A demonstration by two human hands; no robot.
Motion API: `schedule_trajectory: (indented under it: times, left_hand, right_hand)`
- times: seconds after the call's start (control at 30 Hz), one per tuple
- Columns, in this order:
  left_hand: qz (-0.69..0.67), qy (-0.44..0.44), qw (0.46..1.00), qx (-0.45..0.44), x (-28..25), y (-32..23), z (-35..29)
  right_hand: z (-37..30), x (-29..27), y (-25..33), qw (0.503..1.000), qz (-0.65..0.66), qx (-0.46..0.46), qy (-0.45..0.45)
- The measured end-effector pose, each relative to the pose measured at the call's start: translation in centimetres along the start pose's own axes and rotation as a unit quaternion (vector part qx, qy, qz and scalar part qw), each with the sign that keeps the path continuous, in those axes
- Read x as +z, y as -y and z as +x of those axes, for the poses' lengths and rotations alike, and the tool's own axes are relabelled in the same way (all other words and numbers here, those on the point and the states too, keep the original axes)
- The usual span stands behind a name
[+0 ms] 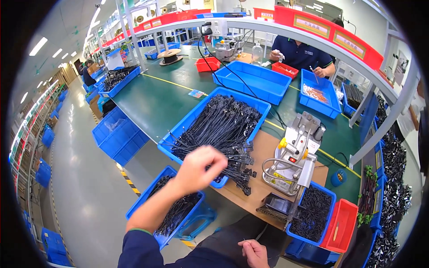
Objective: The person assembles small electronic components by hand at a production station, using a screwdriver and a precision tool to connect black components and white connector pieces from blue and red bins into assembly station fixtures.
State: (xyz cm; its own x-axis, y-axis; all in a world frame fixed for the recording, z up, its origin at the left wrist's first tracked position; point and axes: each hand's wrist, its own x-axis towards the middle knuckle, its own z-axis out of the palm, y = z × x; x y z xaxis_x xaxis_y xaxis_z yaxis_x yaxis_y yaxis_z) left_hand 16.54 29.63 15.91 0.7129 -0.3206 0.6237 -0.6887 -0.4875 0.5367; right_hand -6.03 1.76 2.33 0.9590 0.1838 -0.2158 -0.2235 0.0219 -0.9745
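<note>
My left hand (199, 169) is over the near edge of a blue tray (267, 109) heaped with black cables (223, 120). Its fingers are curled closed, and what they may hold is hidden behind the hand. Loose cable ends with small black connectors fan out beside it over the tray's rim. Low in the picture, in front of my lap, my right hand (254, 253) is closed in a pinch; anything in it is too small to make out. To the right of the cable tray stands a small bench machine (290, 161) with yellow knobs and a red switch.
Below my left forearm is a second blue bin (167, 172) of black cables. A blue tray of small black parts (315, 207) and a red tray (346, 223) sit right of the machine. Across the green table (161, 102), a co-worker (301, 53) handles parts near blue trays.
</note>
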Motion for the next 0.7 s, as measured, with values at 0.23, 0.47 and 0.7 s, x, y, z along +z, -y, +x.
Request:
schedule_trajectory:
  times: [0.23, 0.47, 0.7]
  left_hand:
    - [0.15, 0.17, 0.974, -0.03, 1.4, 13.1, 7.2]
    - [0.183, 0.242, 0.948, -0.091, 3.3, 13.6, 7.2]
    - [0.117, 0.24, 0.958, -0.101, 2.9, 15.9, 7.9]
  right_hand:
    - [0.4, 1.0, -0.1, 0.999, -0.025, -0.029, -0.037]
    - [-0.4, 0.9, -0.8, 0.997, 0.022, 0.014, -0.067]
    - [-0.3, 0.5, -0.5, 0.997, 0.036, 0.027, -0.061]
